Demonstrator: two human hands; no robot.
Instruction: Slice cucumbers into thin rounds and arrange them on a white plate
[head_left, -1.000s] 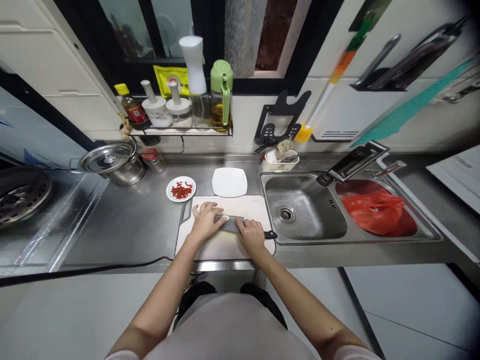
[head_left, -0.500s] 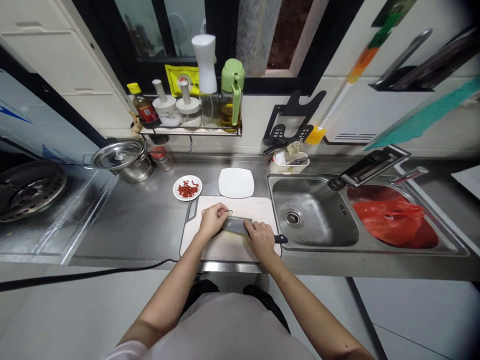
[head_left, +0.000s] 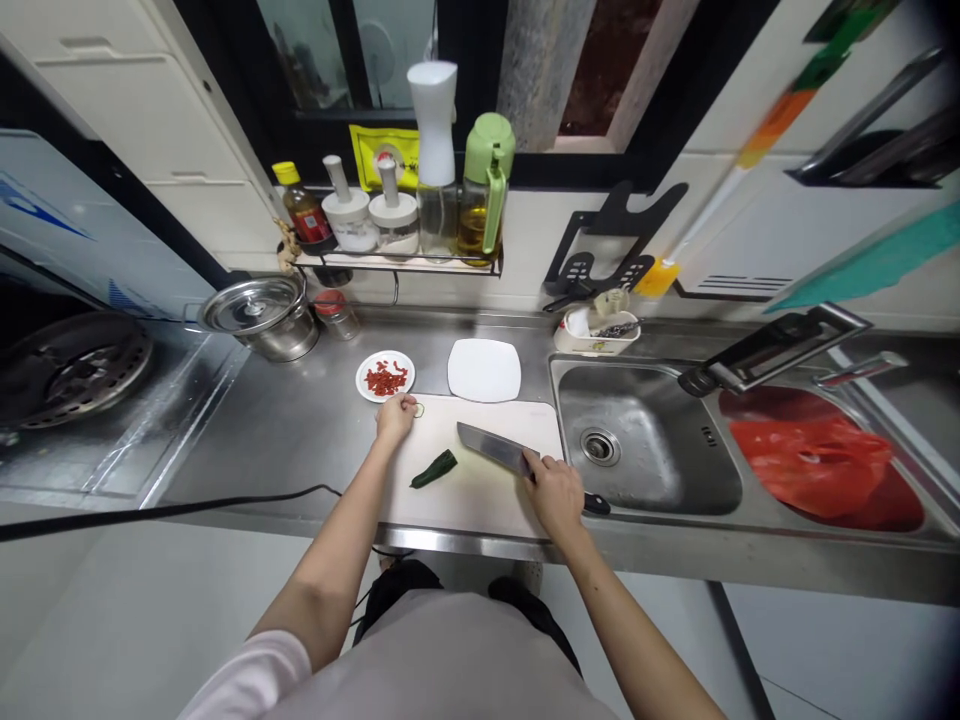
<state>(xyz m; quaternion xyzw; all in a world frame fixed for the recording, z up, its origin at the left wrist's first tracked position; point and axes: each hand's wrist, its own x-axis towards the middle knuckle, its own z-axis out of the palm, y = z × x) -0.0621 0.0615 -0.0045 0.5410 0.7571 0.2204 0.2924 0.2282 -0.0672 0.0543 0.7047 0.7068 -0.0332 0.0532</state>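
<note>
At the counter's (head_left: 225, 430) left end sits the round burner (head_left: 75, 370), with the lidded steel pot (head_left: 262, 322) and the red-lidded jar (head_left: 337, 315) further right, toward the back edge. Next comes the small plate (head_left: 361, 386) of chopped red bits (head_left: 386, 378), just beyond the cutting board's (head_left: 480, 500) far left corner. At that corner is your left hand (head_left: 396, 417), its fingers gathered beside a thin round slice (head_left: 419, 410); you cannot tell whether they pinch it or only touch it. Right of that hand and closer to the board's near edge, the dark green cucumber piece (head_left: 434, 470) lies on the left half, untouched. Its long axis slants, one end toward the near left corner, the other toward the far right. It lies between your hands, with the left one nearer. The knife's (head_left: 491, 446) blade tip is just past its far right end. Behind the far edge stands the white squarish plate (head_left: 484, 370). Near the right edge your right hand (head_left: 556, 492) is closed around the knife, well apart from the left, its handle end jutting toward the sink (head_left: 667, 480).
</note>
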